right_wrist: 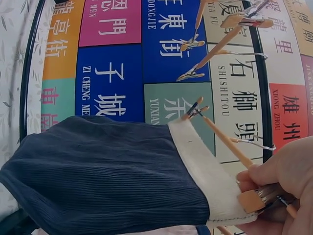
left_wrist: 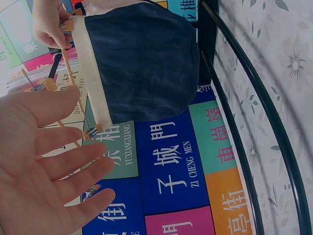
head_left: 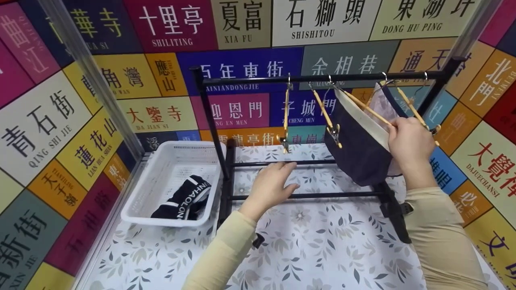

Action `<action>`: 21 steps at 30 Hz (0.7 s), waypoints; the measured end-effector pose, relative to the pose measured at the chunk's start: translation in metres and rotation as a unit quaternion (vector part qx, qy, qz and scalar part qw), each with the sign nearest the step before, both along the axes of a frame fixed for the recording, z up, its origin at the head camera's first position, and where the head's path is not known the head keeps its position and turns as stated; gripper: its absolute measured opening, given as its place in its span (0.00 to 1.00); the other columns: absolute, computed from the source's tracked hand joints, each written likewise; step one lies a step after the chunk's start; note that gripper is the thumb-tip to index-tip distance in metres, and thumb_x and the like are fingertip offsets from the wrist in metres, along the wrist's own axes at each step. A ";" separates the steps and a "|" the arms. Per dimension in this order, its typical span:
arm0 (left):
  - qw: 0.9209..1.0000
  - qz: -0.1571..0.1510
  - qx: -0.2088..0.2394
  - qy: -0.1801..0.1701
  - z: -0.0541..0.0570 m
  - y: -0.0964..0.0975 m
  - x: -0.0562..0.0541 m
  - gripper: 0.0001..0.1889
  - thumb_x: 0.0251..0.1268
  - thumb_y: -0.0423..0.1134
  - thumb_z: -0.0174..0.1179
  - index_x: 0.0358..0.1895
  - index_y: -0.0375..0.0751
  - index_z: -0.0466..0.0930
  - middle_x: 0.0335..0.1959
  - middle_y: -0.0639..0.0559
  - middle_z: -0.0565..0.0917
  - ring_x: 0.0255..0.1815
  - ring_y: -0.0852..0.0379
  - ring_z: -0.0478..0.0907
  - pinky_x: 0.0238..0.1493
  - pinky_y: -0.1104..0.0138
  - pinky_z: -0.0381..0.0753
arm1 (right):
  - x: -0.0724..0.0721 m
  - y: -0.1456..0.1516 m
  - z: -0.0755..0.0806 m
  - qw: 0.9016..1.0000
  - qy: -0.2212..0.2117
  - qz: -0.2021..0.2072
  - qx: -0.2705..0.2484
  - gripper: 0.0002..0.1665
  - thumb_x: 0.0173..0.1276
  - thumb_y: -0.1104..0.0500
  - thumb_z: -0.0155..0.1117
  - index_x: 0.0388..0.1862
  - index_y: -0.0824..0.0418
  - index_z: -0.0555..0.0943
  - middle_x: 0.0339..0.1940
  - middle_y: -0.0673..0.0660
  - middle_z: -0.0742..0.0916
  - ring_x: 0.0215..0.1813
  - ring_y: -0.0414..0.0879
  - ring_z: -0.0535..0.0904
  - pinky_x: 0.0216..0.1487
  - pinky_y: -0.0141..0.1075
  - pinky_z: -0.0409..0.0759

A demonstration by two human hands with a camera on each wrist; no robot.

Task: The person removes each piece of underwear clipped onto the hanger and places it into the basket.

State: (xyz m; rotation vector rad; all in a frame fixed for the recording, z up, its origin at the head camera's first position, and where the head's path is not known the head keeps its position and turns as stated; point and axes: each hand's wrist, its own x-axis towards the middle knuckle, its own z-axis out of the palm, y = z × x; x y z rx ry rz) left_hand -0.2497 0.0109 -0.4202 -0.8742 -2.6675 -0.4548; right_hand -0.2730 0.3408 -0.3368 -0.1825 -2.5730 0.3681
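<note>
My right hand (head_left: 411,141) pinches the clip end of a wooden clip hanger (head_left: 365,106), which hangs slanted from the black rail. Clipped to this hanger is a navy ribbed garment (right_wrist: 107,171) with a cream waistband, shaped like underpants. The right wrist view shows my thumb and fingers around the clip (right_wrist: 252,200) at the waistband's corner. My left hand (head_left: 272,183) is off to the left, fingers spread and holding nothing, in front of the rack's lower bars. Behind the navy garment hangs a pale lilac garment (head_left: 381,102) with dark trim, partly hidden.
The black rack (head_left: 246,80) also bears bare wooden clip hangers, one hanger (head_left: 286,112) left of the garments. At left stands a white basket (head_left: 133,201) holding black underwear (head_left: 187,201) with a white-lettered waistband. A floral cloth (head_left: 306,253) covers the surface; patterned walls enclose it.
</note>
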 end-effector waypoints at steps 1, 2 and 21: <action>1.000 0.001 0.001 0.000 0.001 0.001 0.000 0.31 0.66 0.53 0.64 0.68 0.43 0.72 0.58 0.44 0.81 0.57 0.47 0.77 0.59 0.55 0.75 | 0.000 0.001 -0.001 1.000 0.007 0.002 -0.001 0.15 0.76 0.57 0.55 0.47 0.69 0.81 0.40 0.71 0.80 0.38 0.72 0.77 0.34 0.63 0.73; 1.000 0.002 0.001 0.001 0.002 0.002 -0.001 0.31 0.66 0.53 0.63 0.68 0.43 0.72 0.58 0.45 0.81 0.57 0.47 0.77 0.59 0.55 0.75 | 0.001 0.001 -0.001 1.000 0.013 0.004 -0.003 0.15 0.76 0.57 0.55 0.47 0.69 0.81 0.40 0.71 0.80 0.38 0.72 0.77 0.35 0.63 0.72; 0.999 -0.023 0.036 -0.012 -0.006 0.015 -0.019 0.30 0.67 0.53 0.63 0.68 0.43 0.72 0.60 0.46 0.80 0.59 0.48 0.76 0.62 0.56 0.73 | 0.029 0.023 -0.020 0.992 0.120 0.028 -0.031 0.14 0.74 0.56 0.61 0.44 0.67 0.85 0.37 0.66 0.82 0.34 0.65 0.75 0.30 0.57 0.67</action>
